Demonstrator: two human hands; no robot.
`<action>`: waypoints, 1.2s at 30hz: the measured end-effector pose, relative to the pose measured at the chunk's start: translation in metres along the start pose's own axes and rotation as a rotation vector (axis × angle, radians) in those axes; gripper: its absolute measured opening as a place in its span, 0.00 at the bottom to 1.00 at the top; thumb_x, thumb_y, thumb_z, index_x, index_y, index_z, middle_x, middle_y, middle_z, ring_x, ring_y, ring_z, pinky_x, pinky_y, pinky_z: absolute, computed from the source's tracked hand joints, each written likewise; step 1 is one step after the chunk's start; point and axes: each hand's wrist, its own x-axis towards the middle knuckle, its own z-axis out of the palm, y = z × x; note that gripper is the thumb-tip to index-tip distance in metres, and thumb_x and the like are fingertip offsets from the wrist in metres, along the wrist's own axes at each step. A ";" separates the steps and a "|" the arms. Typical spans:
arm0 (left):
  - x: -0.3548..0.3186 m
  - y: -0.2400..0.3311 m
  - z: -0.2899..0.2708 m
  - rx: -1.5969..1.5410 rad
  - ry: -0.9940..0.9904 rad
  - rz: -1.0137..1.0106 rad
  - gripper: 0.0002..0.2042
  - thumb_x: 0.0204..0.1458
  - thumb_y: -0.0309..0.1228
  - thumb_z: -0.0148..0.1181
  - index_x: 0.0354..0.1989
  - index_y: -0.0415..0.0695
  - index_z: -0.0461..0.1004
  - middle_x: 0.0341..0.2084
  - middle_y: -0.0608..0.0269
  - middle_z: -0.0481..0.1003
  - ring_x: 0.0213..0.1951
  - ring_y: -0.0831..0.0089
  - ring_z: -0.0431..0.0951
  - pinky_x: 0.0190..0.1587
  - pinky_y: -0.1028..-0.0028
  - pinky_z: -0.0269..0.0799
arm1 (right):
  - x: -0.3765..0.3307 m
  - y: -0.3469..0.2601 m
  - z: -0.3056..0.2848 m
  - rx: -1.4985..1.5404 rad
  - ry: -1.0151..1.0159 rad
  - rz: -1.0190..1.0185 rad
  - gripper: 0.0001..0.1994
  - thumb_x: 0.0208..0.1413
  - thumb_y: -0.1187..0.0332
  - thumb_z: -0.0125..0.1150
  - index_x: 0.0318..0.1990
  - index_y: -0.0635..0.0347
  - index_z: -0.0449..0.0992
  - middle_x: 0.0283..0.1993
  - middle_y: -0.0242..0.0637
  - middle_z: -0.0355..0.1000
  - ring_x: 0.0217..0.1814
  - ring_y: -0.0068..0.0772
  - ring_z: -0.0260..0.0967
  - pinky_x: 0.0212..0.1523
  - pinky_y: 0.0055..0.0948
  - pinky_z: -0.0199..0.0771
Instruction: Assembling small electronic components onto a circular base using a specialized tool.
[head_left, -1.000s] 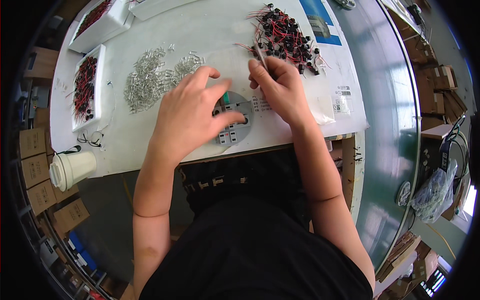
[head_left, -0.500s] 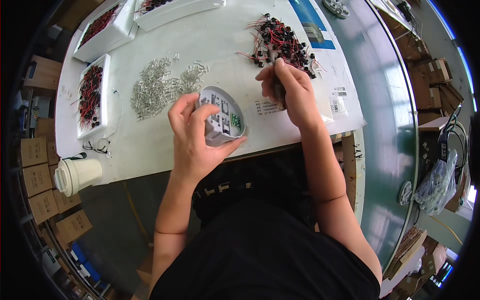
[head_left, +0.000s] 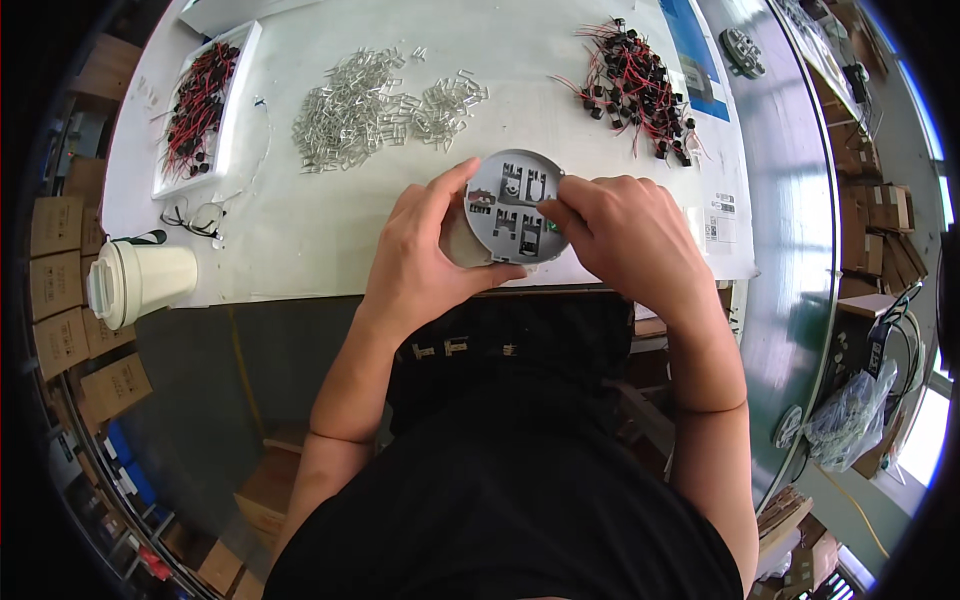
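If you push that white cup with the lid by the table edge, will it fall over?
Maybe. The cup already lies on its side at the table edge, so it would more likely roll. It looks like light paper, so a small nudge could move it. The lid seems on.

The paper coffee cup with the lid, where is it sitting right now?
In the head view, the paper cup stands at the table's near-left corner, left of the left hand, below the white tray of red-wired parts.

Grey disc [head_left: 515,208] underside hidden — tray [head_left: 200,110] parts indistinct
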 end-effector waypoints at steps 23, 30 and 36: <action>-0.001 -0.007 0.005 -0.006 0.056 0.090 0.50 0.32 0.40 0.89 0.67 0.38 0.69 0.50 0.56 0.81 0.48 0.57 0.80 0.54 0.59 0.77 | -0.002 -0.005 0.011 -0.009 -0.042 -0.053 0.13 0.64 0.63 0.67 0.29 0.60 0.75 0.23 0.48 0.73 0.28 0.60 0.72 0.29 0.53 0.69; -0.002 -0.006 0.006 0.007 0.052 0.072 0.50 0.32 0.41 0.89 0.67 0.38 0.70 0.50 0.55 0.81 0.49 0.57 0.81 0.56 0.59 0.76 | -0.001 -0.003 0.014 -0.015 -0.024 -0.065 0.14 0.65 0.62 0.66 0.29 0.59 0.75 0.23 0.47 0.73 0.28 0.59 0.73 0.29 0.52 0.71; -0.002 -0.006 0.006 -0.003 0.040 0.040 0.50 0.32 0.42 0.90 0.67 0.39 0.70 0.50 0.55 0.81 0.50 0.57 0.82 0.57 0.59 0.75 | -0.001 -0.003 0.016 -0.003 -0.016 -0.058 0.15 0.65 0.62 0.66 0.29 0.60 0.74 0.23 0.47 0.73 0.28 0.60 0.73 0.29 0.53 0.70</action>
